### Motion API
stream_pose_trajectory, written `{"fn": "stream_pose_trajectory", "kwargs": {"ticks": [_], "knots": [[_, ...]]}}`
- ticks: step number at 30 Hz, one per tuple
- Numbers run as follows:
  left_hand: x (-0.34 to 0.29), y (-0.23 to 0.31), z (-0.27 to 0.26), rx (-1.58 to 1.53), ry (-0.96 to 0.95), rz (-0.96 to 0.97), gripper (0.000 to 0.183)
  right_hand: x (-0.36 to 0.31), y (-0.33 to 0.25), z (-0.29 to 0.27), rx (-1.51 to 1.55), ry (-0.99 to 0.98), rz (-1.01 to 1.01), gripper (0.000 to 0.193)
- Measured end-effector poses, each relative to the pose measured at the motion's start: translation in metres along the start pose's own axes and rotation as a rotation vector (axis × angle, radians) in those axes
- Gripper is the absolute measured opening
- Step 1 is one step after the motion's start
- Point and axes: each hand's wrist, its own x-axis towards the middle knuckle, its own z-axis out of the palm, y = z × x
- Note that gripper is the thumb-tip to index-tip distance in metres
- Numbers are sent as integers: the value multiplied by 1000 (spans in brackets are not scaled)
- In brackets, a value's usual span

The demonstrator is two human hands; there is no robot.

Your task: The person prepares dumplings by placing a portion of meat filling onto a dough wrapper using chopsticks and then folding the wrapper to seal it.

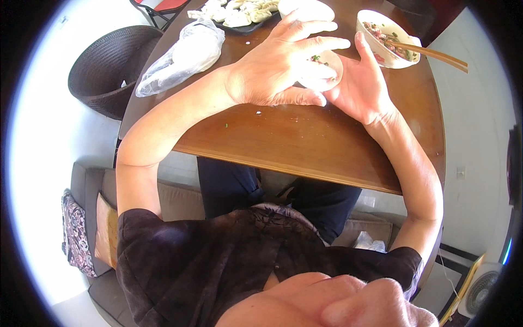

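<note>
A round dumpling wrapper (335, 61) with a bit of green-flecked filling on it rests on the fingers of my right hand (362, 87), palm turned up. Over it, my left hand (278, 65) is spread with the fingers apart; its fingers partly hide the wrapper, and whether they touch it is hard to see. Beyond my right hand stands a white bowl (406, 61) of meat and green filling, with wooden chopsticks (444, 57) leaning out over its right rim. Folded dumplings (237, 19) lie on a dark tray (256, 27) at the far left of the table.
Left of my left hand lies a clear plastic bag (188, 52) with something white inside. A white round dish (321, 10) sits at the far side of the wooden table (283, 147). A dark woven basket (92, 71) stands at the left, a fan (482, 291) at lower right.
</note>
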Motion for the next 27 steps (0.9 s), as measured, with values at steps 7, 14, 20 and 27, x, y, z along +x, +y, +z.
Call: {"fn": "stream_pose_trajectory", "kwargs": {"ticks": [7,14,20,27], "knots": [[4,8,-6,15,-101,-172,62,1,6,11,-108,218,-14,84],[9,8,-13,-37,-68,-180,65,-1,4,2,-70,80,26,84],[-2,-14,-10,2,29,-127,65,1,4,3,-77,104,8,83],[5,-5,-30,-36,-73,-263,63,-1,2,15,-54,89,-31,87]]}}
